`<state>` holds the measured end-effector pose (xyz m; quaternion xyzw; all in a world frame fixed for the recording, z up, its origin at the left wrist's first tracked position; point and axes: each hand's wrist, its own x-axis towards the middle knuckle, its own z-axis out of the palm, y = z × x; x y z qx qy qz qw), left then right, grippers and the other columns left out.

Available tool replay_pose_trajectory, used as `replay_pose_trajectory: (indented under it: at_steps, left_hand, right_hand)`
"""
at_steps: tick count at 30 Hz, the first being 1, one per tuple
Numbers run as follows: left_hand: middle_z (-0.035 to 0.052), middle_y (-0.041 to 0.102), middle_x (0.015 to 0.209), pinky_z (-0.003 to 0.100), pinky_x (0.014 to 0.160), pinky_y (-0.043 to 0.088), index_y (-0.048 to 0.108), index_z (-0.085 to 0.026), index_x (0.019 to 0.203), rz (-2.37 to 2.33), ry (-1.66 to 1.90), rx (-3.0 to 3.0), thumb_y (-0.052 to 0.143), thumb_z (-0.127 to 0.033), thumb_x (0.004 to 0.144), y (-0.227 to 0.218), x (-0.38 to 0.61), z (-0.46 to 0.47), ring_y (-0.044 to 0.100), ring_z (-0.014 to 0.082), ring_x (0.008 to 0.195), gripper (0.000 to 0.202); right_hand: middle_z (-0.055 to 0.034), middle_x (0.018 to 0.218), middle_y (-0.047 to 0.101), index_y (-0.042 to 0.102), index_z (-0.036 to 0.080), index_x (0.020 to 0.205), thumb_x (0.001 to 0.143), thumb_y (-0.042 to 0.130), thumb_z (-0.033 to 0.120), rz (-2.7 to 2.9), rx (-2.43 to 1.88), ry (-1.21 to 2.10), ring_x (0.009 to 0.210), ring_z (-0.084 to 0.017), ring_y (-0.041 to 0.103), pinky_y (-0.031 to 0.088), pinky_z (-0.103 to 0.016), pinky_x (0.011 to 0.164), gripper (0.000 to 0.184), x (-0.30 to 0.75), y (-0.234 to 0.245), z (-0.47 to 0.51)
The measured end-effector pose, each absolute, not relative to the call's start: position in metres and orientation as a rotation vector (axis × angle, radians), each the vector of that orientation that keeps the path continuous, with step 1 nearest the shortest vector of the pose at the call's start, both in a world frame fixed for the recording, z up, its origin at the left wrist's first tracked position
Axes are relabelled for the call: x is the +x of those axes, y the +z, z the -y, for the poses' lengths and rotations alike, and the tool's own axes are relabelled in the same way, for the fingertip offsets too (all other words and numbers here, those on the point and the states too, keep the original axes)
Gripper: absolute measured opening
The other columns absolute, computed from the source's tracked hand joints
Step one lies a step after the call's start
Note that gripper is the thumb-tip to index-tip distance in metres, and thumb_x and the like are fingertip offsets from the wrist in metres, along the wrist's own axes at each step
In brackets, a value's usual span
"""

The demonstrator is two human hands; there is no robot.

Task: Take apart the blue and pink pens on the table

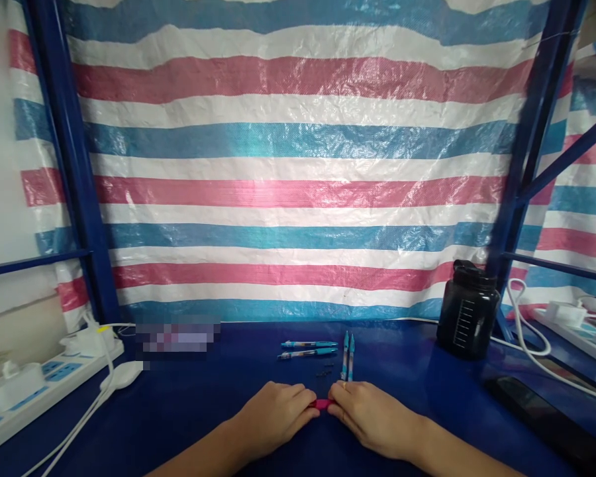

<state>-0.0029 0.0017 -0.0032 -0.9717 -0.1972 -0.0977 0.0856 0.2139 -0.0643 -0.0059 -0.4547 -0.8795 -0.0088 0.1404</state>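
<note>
- L hand [273, 417]: fingers pressed together and curled in; tips on left end of pink piece [322, 404]; heel low over bench [189, 424];
- R hand [372, 419]: fingers also pressed together; tips on right end of same piece; the two hands look to be pinching it btw them;
- pink piece: on or just above bench, btw hands, near the front; mostly hidden by fingers, so can't tell exactly what it is;
- 2 striped pens [308, 344]: lying side by side, crosswise, beyond the hands;
- 2 teal pens [346, 354]: side by side, just R of striped pair, pointing away from person;
- small dark bits [324, 371]: btw pens & hands; too small to name;
- black bottle [467, 318]: only container in view; upright at back R of bench, lid on, white scale marks on side; opaque, so contents can't be seen;
- power strips: one at L [30, 391], one at R [566, 318]; both w/ white plugs & cords;
- dark phone-like slab [541, 414]: flat on bench, front R;
- blurred patch [176, 338]: back of bench, L of pens;
- striped tarp [288, 165]: pink, white & blue; hangs behind bench, btw posts of blue steel frame [69, 152]
</note>
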Motion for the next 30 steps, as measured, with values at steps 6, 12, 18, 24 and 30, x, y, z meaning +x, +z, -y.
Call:
replay_pose_trajectory:
  at_steps: [6, 12, 18, 24, 30]
  left_hand:
    - [-0.0006, 0.068, 0.084, 0.024, 0.057, 0.046, 0.059, -0.019, 0.097, 0.600, -0.278, -2.893, 0.048, -0.030, 0.098, -0.0046, -0.0026, -0.0013, 0.066, 0.0173, 0.069, 0.016]
    - [-0.0001, 0.067, 0.080, 0.023, 0.056, 0.045, 0.059, -0.018, 0.093, 0.527, -0.351, -2.899, 0.036, -0.037, 0.102, -0.0082, -0.0040, -0.0044, 0.065, 0.0154, 0.067, 0.031]
    - [0.0000, 0.066, 0.079, 0.022, 0.056, 0.045, 0.058, -0.018, 0.091, 0.514, -0.405, -2.898, 0.034, -0.037, 0.103, -0.0104, -0.0051, -0.0040, 0.064, 0.0148, 0.066, 0.033]
    - [0.0000, 0.065, 0.076, 0.022, 0.054, 0.043, 0.057, -0.018, 0.089, 0.472, -0.445, -2.893, 0.031, -0.039, 0.103, -0.0109, -0.0050, -0.0042, 0.063, 0.0142, 0.063, 0.037]
    - [0.0007, 0.066, 0.078, 0.023, 0.055, 0.043, 0.058, -0.018, 0.091, 0.476, -0.439, -2.895, 0.031, -0.038, 0.103, -0.0104, -0.0050, -0.0037, 0.064, 0.0148, 0.064, 0.036]
  right_hand:
    - [-0.0029, 0.086, 0.065, 0.049, 0.018, 0.094, 0.096, 0.048, 0.025, 2.522, -1.342, -0.020, 0.072, -0.018, 0.063, 0.035, -0.026, 0.057, 0.007, 0.2133, -0.0052, 0.0655]
    - [-0.0028, 0.083, 0.065, 0.050, 0.019, 0.087, 0.102, 0.035, 0.028, 2.573, -1.296, -0.083, 0.070, -0.017, 0.063, 0.037, -0.026, 0.061, 0.022, 0.2134, -0.0049, 0.0642]
    - [-0.0017, 0.086, 0.066, 0.046, 0.020, 0.096, 0.096, 0.048, 0.028, 2.520, -1.342, 0.017, 0.072, -0.018, 0.064, 0.036, -0.026, 0.057, 0.008, 0.2145, -0.0046, 0.0661]
    - [-0.0026, 0.082, 0.066, 0.048, 0.020, 0.088, 0.102, 0.036, 0.030, 2.571, -1.291, -0.052, 0.070, -0.017, 0.064, 0.036, -0.026, 0.059, 0.021, 0.2136, -0.0033, 0.0645]
    - [-0.0011, 0.084, 0.067, 0.047, 0.020, 0.094, 0.099, 0.044, 0.030, 2.548, -1.344, -0.040, 0.069, -0.017, 0.065, 0.032, -0.026, 0.055, 0.012, 0.2142, -0.0057, 0.0650]
